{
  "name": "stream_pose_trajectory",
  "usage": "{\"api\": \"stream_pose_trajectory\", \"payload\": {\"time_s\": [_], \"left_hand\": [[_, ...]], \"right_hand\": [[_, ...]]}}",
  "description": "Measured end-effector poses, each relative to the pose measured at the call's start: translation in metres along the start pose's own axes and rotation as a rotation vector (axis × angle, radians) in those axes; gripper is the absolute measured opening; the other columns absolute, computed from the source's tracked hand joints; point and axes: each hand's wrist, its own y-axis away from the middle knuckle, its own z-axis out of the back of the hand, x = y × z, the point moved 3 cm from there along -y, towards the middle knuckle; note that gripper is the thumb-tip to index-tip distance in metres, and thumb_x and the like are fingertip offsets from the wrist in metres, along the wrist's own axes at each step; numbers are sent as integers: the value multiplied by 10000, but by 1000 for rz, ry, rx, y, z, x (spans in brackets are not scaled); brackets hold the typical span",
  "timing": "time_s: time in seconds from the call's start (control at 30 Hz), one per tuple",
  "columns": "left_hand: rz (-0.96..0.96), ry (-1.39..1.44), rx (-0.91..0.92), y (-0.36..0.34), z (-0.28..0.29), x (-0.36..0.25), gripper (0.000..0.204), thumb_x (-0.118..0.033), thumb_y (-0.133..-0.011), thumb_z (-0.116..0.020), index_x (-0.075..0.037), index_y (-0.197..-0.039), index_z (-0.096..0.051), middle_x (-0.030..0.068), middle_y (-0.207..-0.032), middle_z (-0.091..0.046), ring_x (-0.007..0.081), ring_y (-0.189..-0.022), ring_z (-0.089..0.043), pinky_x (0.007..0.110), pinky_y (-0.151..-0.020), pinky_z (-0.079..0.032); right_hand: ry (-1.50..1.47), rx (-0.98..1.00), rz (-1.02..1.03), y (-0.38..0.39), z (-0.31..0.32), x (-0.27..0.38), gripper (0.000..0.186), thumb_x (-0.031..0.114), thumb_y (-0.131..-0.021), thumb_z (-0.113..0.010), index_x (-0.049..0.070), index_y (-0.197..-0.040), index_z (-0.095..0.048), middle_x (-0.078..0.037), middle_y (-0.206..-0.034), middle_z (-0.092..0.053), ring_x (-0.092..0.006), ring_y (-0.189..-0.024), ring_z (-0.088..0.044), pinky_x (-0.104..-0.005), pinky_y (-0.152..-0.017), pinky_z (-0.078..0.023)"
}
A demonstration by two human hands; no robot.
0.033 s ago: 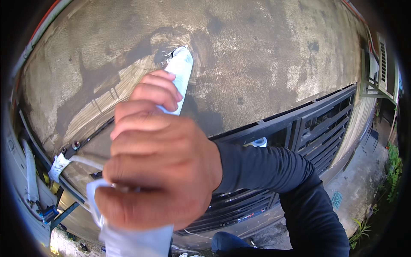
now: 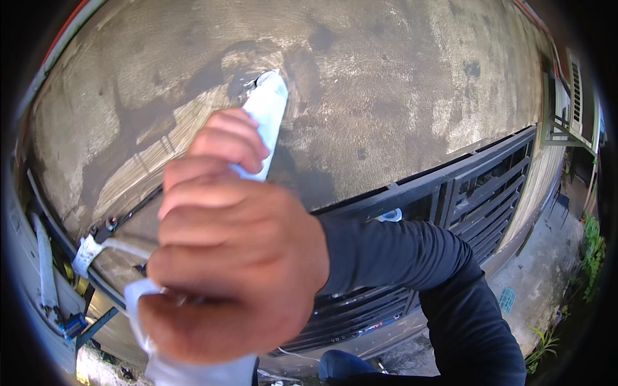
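Note:
A long white object (image 2: 266, 112), which looks wrapped in cloth or plastic, runs from close to me towards a rough brown surface. Its far tip is at a dark, round-edged spot (image 2: 262, 78); whether it touches there I cannot make out. My right hand (image 2: 241, 257), in a black sleeve, is large and close in view, its fingers curled round the near part. Beyond it, closed fingers I take for my left hand (image 2: 225, 145) wrap the white object further up; that hand's palm and arm are hidden. Below my right thumb, more pale, blurred material (image 2: 199, 370) shows.
The rough brown surface (image 2: 399, 90) has darker patches and streaks. A dark slatted gate (image 2: 489, 186) runs below it on the right. At the left a dark rod ends in a white-wrapped part (image 2: 87, 252), beside a grey panel (image 2: 29, 289). Green plants (image 2: 591, 257) edge the right.
Both hands have shifted slightly left and towards me along with the white object. Their closed grip is the same.

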Motion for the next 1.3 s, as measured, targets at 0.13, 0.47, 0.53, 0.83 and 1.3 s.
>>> {"api": "stream_pose_trajectory", "payload": {"time_s": [0.13,0.47,0.53,0.83,1.3], "left_hand": [[49,9,51,11,5,13,280,-296,-1105,-523,-20,-1062,-544,196,-949,-659,311,-813,-629,563,-795,-489],[150,-100,-76,15,-18,4,447,-502,-1037,-509,-66,-942,-489,129,-912,-579,296,-853,-551,579,-1002,-432],[168,-103,-158,20,-22,4,446,-497,-1024,-520,-58,-945,-499,129,-921,-582,301,-878,-564,585,-1031,-431],[312,-222,-338,19,-35,-18,380,-356,-1012,-593,24,-996,-608,226,-1052,-693,387,-1095,-672,598,-1188,-406],[1132,-458,-7,97,-6,-126,588,-268,-932,-797,15,-1405,-593,230,-1496,-533,435,-1376,-524,532,-1181,-403]], "right_hand": [[-13,69,0,10,2,-18,304,312,-663,-719,90,-855,-644,-28,-700,-497,-246,-653,-561,-404,-650,-424],[-73,255,-21,23,20,-17,301,212,-718,-785,51,-949,-677,-79,-844,-654,-285,-756,-644,-407,-732,-514],[-89,288,-74,24,22,-15,337,206,-710,-820,72,-986,-680,-75,-887,-691,-299,-822,-666,-405,-756,-512],[13,337,-267,20,23,-4,361,267,-681,-844,86,-960,-705,-96,-880,-685,-315,-827,-701,-416,-750,-540],[39,526,-415,3,18,3,226,106,-765,-755,32,-972,-705,-130,-872,-691,-321,-779,-634,-420,-822,-468]]}}
